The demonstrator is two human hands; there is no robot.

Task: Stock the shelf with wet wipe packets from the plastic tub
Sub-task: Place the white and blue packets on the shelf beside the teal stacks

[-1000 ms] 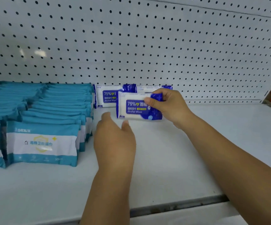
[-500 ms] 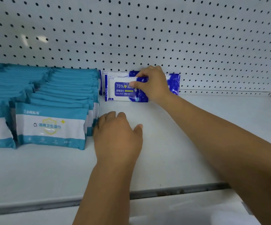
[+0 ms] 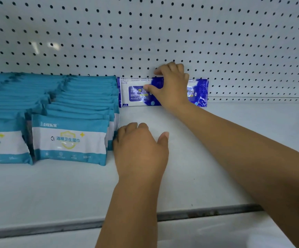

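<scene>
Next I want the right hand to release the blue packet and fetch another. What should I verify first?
1. The blue packet stands upright at the back of the shelf: ok.
2. The right hand grips it, thumb on its front: ok.
3. The left hand holds nothing: ok.
4. Bare shelf beyond the second blue packet: ok.
5. The teal packets stand in rows: ok.
6. The plastic tub: cannot tell, out of view.

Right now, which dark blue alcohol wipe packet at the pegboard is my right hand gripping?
The left alcohol wipe packet, beside the teal packets, 75% label showing; the right hand pinches it. The other packet shows past the wrist.
</scene>
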